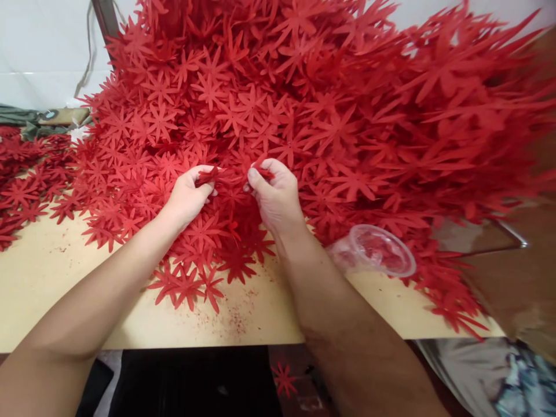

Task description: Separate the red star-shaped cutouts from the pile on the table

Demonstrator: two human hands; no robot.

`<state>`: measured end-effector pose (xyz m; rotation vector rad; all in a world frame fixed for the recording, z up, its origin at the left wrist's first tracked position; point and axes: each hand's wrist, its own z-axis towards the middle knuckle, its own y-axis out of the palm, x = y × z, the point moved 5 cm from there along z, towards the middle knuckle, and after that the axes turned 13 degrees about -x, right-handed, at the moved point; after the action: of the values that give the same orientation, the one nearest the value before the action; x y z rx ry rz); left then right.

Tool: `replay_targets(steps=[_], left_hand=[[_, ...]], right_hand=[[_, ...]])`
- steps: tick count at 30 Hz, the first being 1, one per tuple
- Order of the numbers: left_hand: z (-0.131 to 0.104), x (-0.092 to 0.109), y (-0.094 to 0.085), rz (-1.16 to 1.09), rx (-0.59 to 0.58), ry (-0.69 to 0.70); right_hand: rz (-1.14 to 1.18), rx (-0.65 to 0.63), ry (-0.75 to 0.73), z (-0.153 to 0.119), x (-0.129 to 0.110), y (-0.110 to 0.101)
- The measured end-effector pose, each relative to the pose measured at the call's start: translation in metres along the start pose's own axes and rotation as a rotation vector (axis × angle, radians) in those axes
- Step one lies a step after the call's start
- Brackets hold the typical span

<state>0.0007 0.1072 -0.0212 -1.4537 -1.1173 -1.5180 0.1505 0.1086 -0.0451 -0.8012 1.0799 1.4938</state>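
Note:
A large heap of red star-shaped fabric flowers [249, 110] covers the back of the pale table. In front of the heap, near the centre of the view, my left hand [194, 191] is closed, pinching a red flower piece between thumb and fingers. A short way to its right my right hand [275, 188] is also closed on a red flower piece, its thumb pressed against the forefinger. Red petals lie between the two hands, and I cannot tell whether both hands hold the same piece. Several loose flowers [189, 286] lie on the table just below the hands.
A clear plastic tub [382, 250] lies tipped on the table [243, 330] beside my right forearm. More red flowers [21, 185] spread at the far left, near folded dark cloth [39, 121]. One flower [284, 379] is below the table edge. Red specks dot the tabletop.

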Motion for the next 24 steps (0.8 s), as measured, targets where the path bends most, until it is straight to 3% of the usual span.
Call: replay_targets(steps=[4,7,14,19,24], left_hand=[[-0.001,0.0,0.003,-0.035,-0.064,0.058],[-0.002,0.0,0.005,-0.044,-0.113,0.088],[-0.004,0.0,0.001,-0.055,-0.054,0.097],[-0.005,-0.002,0.007,-0.127,-0.095,0.073],[-0.003,-0.001,0.013,-0.113,-0.164,0.12]], right_hand=[[0.078,-0.09,0.021,-0.002,0.002,0.006],[0.11,-0.09,0.049,-0.003,0.003,0.008],[0.11,-0.033,0.065,-0.003,0.004,0.008],[0.003,-0.064,0.094,-0.006,0.003,0.011],[-0.126,-0.175,0.062,-0.007,-0.005,0.021]])
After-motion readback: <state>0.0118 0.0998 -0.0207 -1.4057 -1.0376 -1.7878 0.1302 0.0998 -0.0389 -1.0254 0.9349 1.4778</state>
